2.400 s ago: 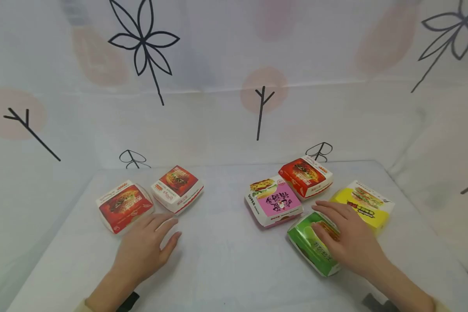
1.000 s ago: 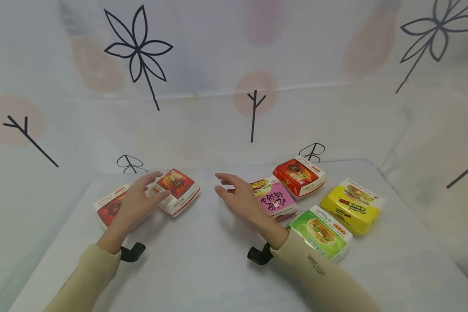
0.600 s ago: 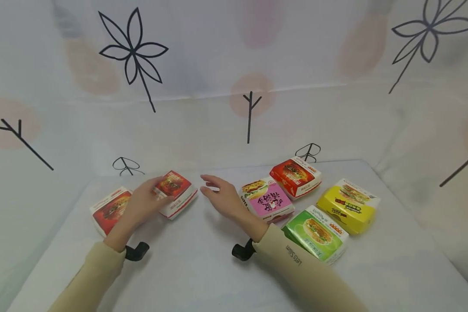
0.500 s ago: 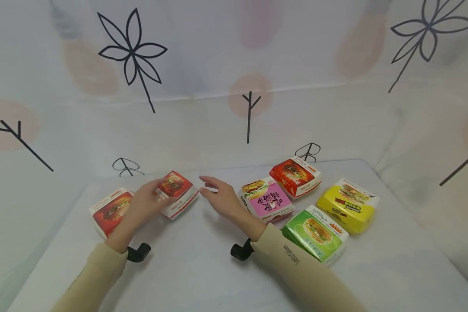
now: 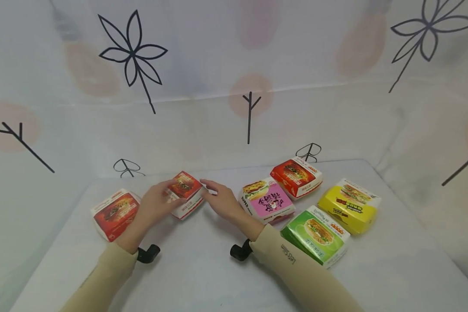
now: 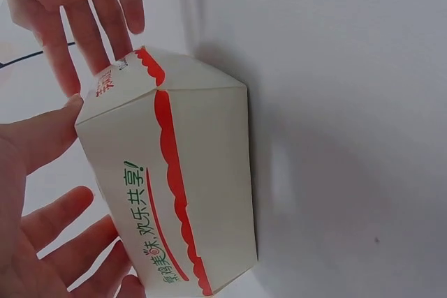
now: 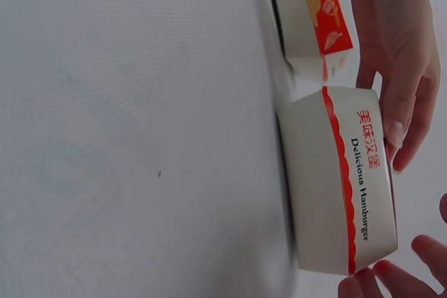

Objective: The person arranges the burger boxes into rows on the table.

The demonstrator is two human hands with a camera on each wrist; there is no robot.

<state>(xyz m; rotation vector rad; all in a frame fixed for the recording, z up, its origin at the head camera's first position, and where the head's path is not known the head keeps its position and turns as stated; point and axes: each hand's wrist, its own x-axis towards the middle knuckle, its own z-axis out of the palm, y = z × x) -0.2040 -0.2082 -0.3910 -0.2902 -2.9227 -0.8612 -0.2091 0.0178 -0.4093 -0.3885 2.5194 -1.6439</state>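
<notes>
In the head view my left hand [image 5: 154, 207] grips a small red-and-white burger box [image 5: 184, 186], fingers behind it and thumb on its near side. The box rests on the cloth. My right hand [image 5: 224, 203] has its fingertips at the box's right corner, fingers slightly bent. In the left wrist view, the left thumb [image 6: 43, 136] lies at the top edge of the box [image 6: 174, 186], and the right hand [image 6: 77, 5] is past its far end. In the right wrist view, right fingertips [image 7: 391, 278] touch the near end of the box [image 7: 342, 179].
Another red burger box [image 5: 117, 214] lies left, beside my left forearm. On the right stand a pink box [image 5: 268, 200], a red box [image 5: 296, 177], a yellow box [image 5: 349, 206] and a green box [image 5: 316, 234]. A patterned cloth [image 5: 203, 130] hangs behind.
My right hand has come left from the green box to the small red-and-white box. My left hand has moved onto that box, which has shifted slightly right between the hands.
</notes>
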